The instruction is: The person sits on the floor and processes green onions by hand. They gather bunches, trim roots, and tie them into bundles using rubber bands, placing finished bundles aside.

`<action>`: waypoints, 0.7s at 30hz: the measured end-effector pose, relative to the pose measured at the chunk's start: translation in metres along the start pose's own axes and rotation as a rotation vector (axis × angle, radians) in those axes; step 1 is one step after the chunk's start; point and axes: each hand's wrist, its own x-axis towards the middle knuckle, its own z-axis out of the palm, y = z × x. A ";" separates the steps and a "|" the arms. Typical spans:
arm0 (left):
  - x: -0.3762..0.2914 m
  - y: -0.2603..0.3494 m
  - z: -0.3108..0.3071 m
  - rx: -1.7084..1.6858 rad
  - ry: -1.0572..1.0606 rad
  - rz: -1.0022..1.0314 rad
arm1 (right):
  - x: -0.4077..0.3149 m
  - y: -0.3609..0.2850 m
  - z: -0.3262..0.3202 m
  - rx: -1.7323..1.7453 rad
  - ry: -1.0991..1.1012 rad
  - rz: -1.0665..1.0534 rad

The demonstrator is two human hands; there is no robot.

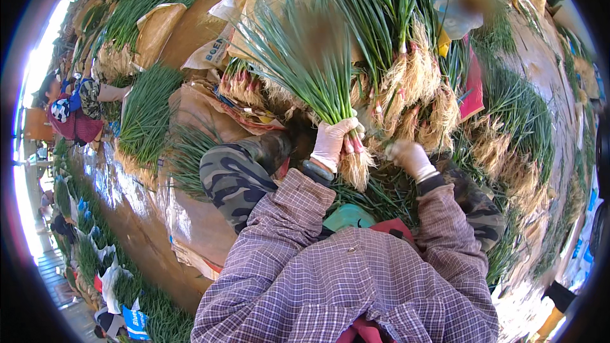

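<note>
My gloved left hand (333, 142) is closed around a bunch of green onions (333, 100) just above their reddish bulbs. The pale roots (356, 171) hang below the fist, and the long green leaves fan up and to the left. To the right of the bunch is my gloved right hand (410, 156), blurred, with its fingers bent; whether it holds anything cannot be made out. Beyond both hands lie larger bundles of green onions (405, 66), roots towards me. Loose green leaves (381, 195) cover the ground between my legs.
Sacks and brown paper (209, 105) lie ahead on the left. More onion piles stand left (147, 114) and right (514, 128). A person (76, 109) is at the far left, one arm reaching to a pile. A pink sheet (472, 81) stands at the right of the bundles.
</note>
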 end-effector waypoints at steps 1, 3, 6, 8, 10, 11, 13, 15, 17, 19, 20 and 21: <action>0.000 0.001 0.000 -0.006 -0.034 -0.005 | 0.003 0.004 0.001 -0.544 -0.049 0.042; 0.000 0.001 0.000 0.030 -0.042 0.034 | 0.024 0.002 0.006 -0.361 0.155 -0.126; -0.002 0.001 0.000 0.023 -0.053 -0.084 | 0.060 -0.019 0.021 0.002 0.402 -0.075; -0.002 0.002 -0.003 0.011 -0.041 -0.057 | 0.074 -0.027 0.022 -0.320 0.387 -0.004; 0.000 0.003 -0.006 0.031 -0.049 -0.066 | 0.073 -0.029 0.020 -0.306 0.461 0.012; 0.001 0.002 -0.006 -0.003 -0.071 -0.073 | 0.067 -0.029 0.020 -0.286 0.451 0.054; 0.005 -0.001 -0.006 -0.049 -0.030 -0.093 | 0.043 -0.025 0.016 -0.620 0.644 -0.131; 0.009 -0.005 -0.002 -0.080 -0.166 -0.091 | 0.021 -0.028 0.017 -0.686 0.700 -0.246; 0.009 -0.009 0.003 -0.107 -0.200 -0.092 | 0.003 -0.036 0.022 -0.888 0.613 -0.384; 0.007 -0.010 0.007 -0.098 -0.189 -0.070 | -0.002 -0.040 0.017 -0.902 0.656 -0.781; 0.007 -0.010 0.007 -0.130 -0.176 -0.049 | -0.003 -0.041 0.015 -0.926 0.558 -0.618; 0.005 -0.011 0.007 -0.158 -0.172 -0.041 | 0.003 -0.039 0.008 -0.950 0.356 -0.210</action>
